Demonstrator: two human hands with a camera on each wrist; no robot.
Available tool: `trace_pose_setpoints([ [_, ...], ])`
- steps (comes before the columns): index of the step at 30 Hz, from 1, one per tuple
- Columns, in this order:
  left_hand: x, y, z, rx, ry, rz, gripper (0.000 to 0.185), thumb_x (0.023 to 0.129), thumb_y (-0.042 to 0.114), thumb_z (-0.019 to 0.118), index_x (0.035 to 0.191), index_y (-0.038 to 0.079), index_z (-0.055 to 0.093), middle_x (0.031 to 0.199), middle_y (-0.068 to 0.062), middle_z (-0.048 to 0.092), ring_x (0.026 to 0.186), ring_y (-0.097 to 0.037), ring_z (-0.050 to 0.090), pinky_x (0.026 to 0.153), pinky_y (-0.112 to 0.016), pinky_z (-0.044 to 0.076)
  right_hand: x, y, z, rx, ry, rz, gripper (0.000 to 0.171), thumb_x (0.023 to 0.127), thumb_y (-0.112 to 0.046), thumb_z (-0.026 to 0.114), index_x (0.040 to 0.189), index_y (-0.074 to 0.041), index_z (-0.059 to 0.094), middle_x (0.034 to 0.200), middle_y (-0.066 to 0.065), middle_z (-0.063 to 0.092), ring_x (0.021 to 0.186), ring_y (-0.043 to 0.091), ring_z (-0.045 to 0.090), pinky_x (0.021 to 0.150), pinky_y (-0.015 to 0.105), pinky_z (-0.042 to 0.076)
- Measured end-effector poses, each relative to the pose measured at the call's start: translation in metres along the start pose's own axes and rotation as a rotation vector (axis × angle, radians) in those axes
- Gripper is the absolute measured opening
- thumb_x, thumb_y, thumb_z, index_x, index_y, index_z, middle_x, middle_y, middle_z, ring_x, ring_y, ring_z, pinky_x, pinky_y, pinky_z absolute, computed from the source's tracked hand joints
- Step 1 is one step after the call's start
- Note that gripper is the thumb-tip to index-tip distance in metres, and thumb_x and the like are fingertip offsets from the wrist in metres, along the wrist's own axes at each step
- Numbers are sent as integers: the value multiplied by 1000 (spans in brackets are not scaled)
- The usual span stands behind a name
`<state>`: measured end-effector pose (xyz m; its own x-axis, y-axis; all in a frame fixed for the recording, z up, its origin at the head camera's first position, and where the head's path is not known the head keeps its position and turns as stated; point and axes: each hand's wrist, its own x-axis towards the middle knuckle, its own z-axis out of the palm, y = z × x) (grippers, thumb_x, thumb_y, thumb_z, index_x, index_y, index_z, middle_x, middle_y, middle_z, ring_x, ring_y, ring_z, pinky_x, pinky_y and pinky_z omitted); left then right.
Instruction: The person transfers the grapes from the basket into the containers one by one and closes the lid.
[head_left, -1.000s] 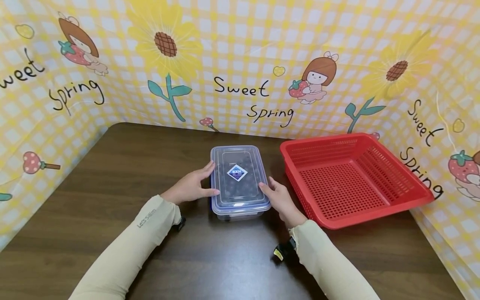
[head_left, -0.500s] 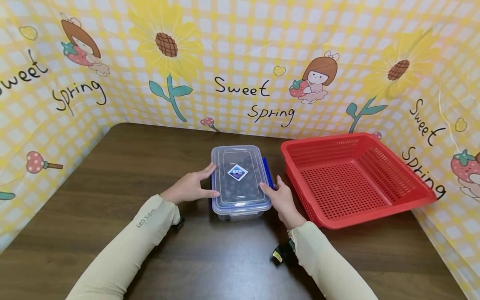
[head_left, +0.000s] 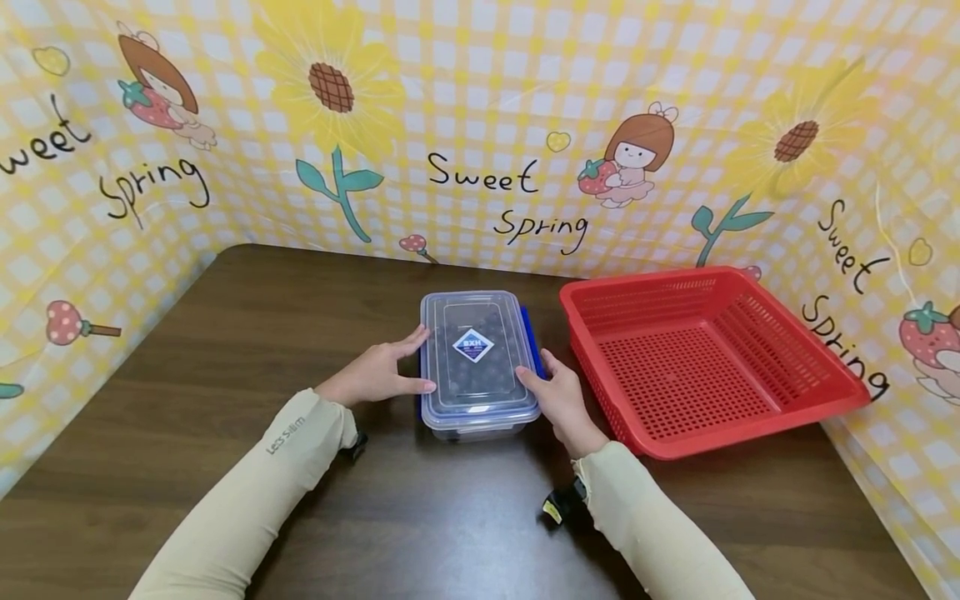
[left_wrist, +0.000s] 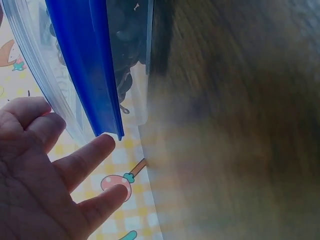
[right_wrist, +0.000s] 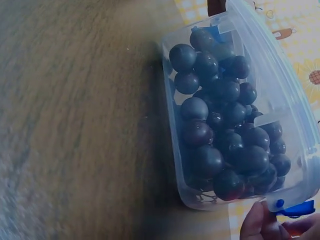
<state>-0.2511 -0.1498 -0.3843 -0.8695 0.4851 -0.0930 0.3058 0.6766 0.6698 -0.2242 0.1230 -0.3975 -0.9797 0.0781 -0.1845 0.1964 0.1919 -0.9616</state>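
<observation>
A clear plastic food container (head_left: pixel 483 379) with a lid and a diamond-shaped label stands on the table between both hands. Dark grapes (right_wrist: pixel 227 117) fill much of it. My left hand (head_left: pixel 377 371) rests at its left side, thumb by the lid's edge and fingers fairly straight. In the left wrist view, a fingertip reaches the end of a blue latch (left_wrist: pixel 82 60) there. On the other side, my right hand (head_left: pixel 561 404) has its thumb on the lid's edge and its fingers by the right blue latch (head_left: pixel 532 337), which sticks outward.
A red perforated basket (head_left: pixel 675 375) stands just right of my right hand. The dark wooden table (head_left: pixel 247 333) extends to a yellow checked cloth (head_left: pixel 480 100) that rises at the back and both sides.
The right blue latch, not visible one second ago, now stands out from the lid's right edge. Both hands stay at the container with little movement.
</observation>
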Motion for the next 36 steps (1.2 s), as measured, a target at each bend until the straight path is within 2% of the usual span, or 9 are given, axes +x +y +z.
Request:
trace_pose_setpoints([
  [8, 2, 4, 0, -7, -9, 3, 95, 83, 39, 74, 152, 5, 18, 157, -12, 12, 140, -36, 22, 111, -51, 24, -3, -9, -3, -63, -25, -50, 57, 93, -9, 62, 144, 1, 39, 135, 22, 53, 114, 35, 58, 93, 44, 47],
  [15, 3, 6, -1, -7, -23, -12, 94, 84, 38, 73, 152, 5, 17, 157, -11, 11, 141, -36, 20, 111, -51, 22, -2, -13, -2, -178, -1, -127, 54, 92, -4, 62, 139, 10, 41, 135, 27, 50, 118, 36, 55, 95, 44, 45],
  [22, 5, 4, -2, 22, -16, 3, 94, 83, 39, 74, 151, 4, 19, 156, -12, 13, 140, -36, 23, 111, -50, 24, -2, -14, -2, -325, 29, -163, 52, 91, -6, 64, 137, 9, 44, 116, 28, 57, 101, 34, 61, 91, 42, 49],
  [25, 5, 3, -2, 31, -12, 14, 93, 84, 39, 73, 151, 3, 19, 156, -13, 13, 139, -37, 24, 110, -50, 25, -1, -15, -2, -382, 33, -184, 52, 91, -8, 64, 136, 9, 45, 113, 27, 58, 99, 33, 60, 91, 43, 50],
  [27, 3, 4, -1, 80, 3, 12, 92, 84, 40, 73, 151, 3, 21, 156, -14, 15, 138, -39, 26, 110, -52, 26, -1, -14, -2, -399, 25, -190, 51, 91, -8, 64, 136, 9, 45, 114, 27, 58, 99, 33, 60, 91, 43, 49],
  [30, 0, 7, -2, 161, 54, -27, 95, 82, 44, 73, 150, 0, 24, 155, -21, 18, 136, -44, 28, 107, -57, 27, -1, -14, 0, -402, 9, -195, 51, 92, -8, 63, 136, 9, 45, 116, 28, 58, 99, 32, 61, 91, 43, 50],
  [32, -2, 11, -1, 145, 69, -94, 100, 81, 46, 74, 151, -1, 21, 155, -24, 18, 137, -45, 26, 107, -58, 26, -1, -14, 1, -390, -2, -177, 52, 92, -9, 63, 137, 8, 44, 117, 28, 57, 99, 31, 61, 91, 43, 49],
  [33, -3, 12, 0, 115, 68, -128, 103, 80, 46, 75, 151, -2, 18, 154, -26, 17, 137, -46, 25, 107, -59, 26, -2, -14, 1, -389, -1, -177, 52, 92, -9, 63, 137, 8, 44, 117, 28, 57, 99, 31, 61, 91, 43, 50],
  [36, -3, 15, 2, -75, 44, -241, 110, 81, 45, 75, 151, -5, 8, 155, -27, 14, 140, -42, 21, 110, -55, 24, -2, -13, 0, -395, 8, -179, 52, 92, -10, 63, 137, 8, 44, 116, 28, 57, 100, 32, 60, 91, 43, 49],
])
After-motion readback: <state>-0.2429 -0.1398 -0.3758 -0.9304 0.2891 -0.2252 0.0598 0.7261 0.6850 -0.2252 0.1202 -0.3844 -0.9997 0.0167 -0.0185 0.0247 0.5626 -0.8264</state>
